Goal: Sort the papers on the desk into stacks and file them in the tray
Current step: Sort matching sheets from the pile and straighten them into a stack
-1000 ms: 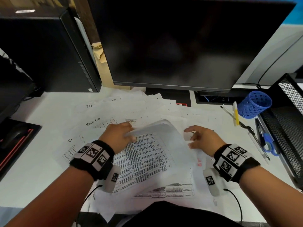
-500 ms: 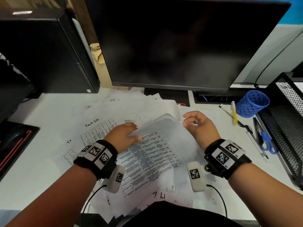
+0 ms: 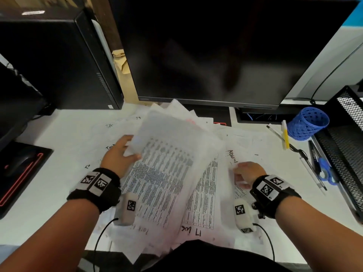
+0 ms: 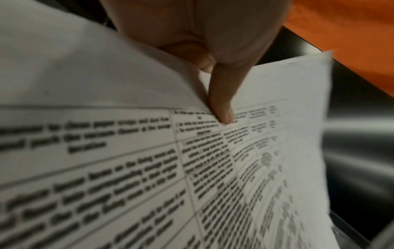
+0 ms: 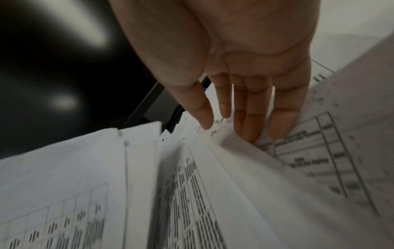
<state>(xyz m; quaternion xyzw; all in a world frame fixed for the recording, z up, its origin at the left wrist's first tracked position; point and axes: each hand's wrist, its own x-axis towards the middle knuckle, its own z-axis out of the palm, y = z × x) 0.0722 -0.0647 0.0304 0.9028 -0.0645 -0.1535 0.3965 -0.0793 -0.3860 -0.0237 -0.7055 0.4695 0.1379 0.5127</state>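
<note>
Loose printed papers (image 3: 204,195) cover the white desk in front of the monitor. My left hand (image 3: 128,149) pinches the left edge of a bundle of printed table sheets (image 3: 165,169) and holds it tilted above the pile. In the left wrist view the thumb (image 4: 220,101) presses on the top sheet (image 4: 149,168) and the fingers curl beneath it. My right hand (image 3: 240,173) lies low at the right of the pile. Its straight fingers (image 5: 245,121) touch the loose sheets (image 5: 202,185), with the tips partly under a fold. The black mesh tray (image 3: 347,138) stands at the far right.
A dark monitor (image 3: 216,52) fills the back and a black computer tower (image 3: 59,61) stands at back left. A blue mesh pen cup (image 3: 308,123), pens (image 3: 285,136) and blue scissors (image 3: 324,169) lie beside the tray. A mouse (image 3: 19,163) sits on a black pad at left.
My left hand has lifted the printed bundle up and away from me. My right hand has left the bundle's top edge and dropped back right onto the papers on the desk.
</note>
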